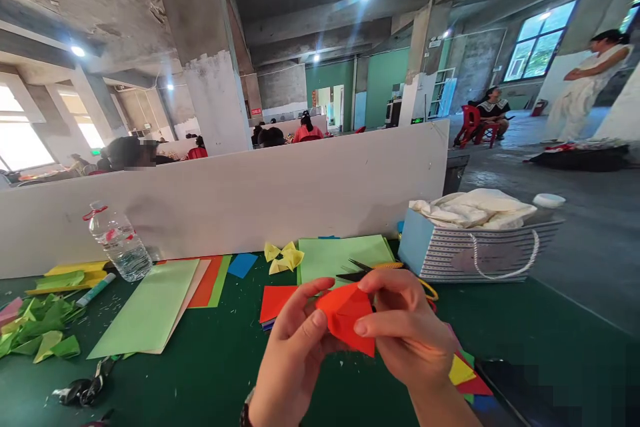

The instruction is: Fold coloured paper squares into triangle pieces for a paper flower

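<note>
A folded piece of red-orange origami paper (347, 318) is pinched between my left hand (294, 351) and my right hand (406, 327), held just above the green work mat (320, 400). Fingers of both hands press on its edges, and its inner folds are partly hidden. Just beyond my right fingers lie black-bladed scissors (363, 272) with yellow handles, resting on a light green paper sheet (340, 260). A stack of red paper squares (277, 302) sits next to my left hand, and a yellow folded paper bow (283, 257) lies farther back.
A water bottle (120, 242), glue stick (95, 289), green folded paper pieces (37, 332), and paper sheets (147, 307) lie to the left. A striped bag holding white cloth (475, 240) stands at back right. A white partition (225, 200) bounds the table's far side, with seated people beyond.
</note>
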The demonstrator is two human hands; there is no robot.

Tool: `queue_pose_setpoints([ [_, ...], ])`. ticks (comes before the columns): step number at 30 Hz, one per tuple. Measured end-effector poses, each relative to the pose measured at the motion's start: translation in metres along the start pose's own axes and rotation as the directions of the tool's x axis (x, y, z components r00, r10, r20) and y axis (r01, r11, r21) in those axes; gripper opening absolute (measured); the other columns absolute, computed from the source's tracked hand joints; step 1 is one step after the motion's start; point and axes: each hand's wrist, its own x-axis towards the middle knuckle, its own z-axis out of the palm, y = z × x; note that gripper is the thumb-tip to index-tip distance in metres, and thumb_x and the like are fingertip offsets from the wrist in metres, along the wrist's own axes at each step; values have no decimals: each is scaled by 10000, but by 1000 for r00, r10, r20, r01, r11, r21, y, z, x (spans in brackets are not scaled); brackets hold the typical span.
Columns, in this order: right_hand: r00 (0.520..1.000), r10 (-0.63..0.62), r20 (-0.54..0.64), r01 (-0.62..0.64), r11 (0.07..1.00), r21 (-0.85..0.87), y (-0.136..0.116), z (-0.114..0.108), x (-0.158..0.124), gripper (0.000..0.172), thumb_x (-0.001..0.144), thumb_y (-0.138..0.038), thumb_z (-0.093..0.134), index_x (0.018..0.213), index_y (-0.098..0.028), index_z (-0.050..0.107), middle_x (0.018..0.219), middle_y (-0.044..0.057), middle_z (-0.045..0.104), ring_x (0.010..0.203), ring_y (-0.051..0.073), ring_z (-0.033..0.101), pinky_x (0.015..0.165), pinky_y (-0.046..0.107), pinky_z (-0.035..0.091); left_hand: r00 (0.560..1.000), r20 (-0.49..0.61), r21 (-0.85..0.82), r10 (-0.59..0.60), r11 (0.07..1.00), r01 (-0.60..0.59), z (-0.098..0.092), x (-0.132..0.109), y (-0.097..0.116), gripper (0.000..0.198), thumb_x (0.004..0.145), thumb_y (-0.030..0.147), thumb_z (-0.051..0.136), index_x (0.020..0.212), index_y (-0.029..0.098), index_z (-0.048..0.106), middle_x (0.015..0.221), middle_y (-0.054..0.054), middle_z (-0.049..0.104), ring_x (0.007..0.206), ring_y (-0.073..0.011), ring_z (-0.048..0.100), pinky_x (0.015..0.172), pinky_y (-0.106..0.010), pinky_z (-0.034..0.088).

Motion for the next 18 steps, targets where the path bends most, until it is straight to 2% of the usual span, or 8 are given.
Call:
queue_pose_setpoints([
  [3,991,82,104,-83,996,9,0,0,0,331,811,-12,548,865,-306,691,1074,34,533,929,153,585,726,282,533,996,-91,-189,4,982,-21,4,5,-5,262,777,272,735,1021,197,674,961,-62,672,880,-160,632,790,-265,499],
  [7,943,307,129,-319,943,90,0,-1,2,309,917,-125,449,995,-312,683,1236,58,538,1055,184,605,829,310,551,982,-183,-237,54,967,-97,4,8,-3,229,728,214,772,940,202,688,903,-35,674,827,-132,637,773,-239,498],
  [9,893,430,132,-448,877,172,-1,-2,2,255,932,-210,469,1076,-298,661,1246,78,568,1143,217,574,887,344,541,971,-222,-213,89,967,-137,3,8,-3,230,718,214,779,929,206,688,922,-35,675,838,-139,641,770,-241,501],
  [11,835,522,173,-550,802,232,-1,-2,1,244,885,-290,580,1120,-294,646,1206,78,617,1161,235,569,917,361,531,961,-252,-177,114,971,-162,3,8,-4,222,719,215,778,922,211,688,941,-37,677,845,-144,644,766,-242,502],
  [14,738,627,249,-674,691,261,-1,0,0,292,775,-340,721,1060,-294,674,1075,50,681,1018,209,635,844,315,557,956,-265,-153,124,974,-168,5,6,-5,223,714,212,783,916,218,687,927,-30,678,838,-139,642,780,-247,502],
  [18,645,712,278,-756,540,371,-1,3,3,189,726,-345,767,889,-266,710,876,24,685,853,155,633,729,247,544,974,-210,-157,88,980,-123,8,4,-4,205,719,211,777,905,221,688,920,-24,677,875,-151,632,847,-294,496],
])
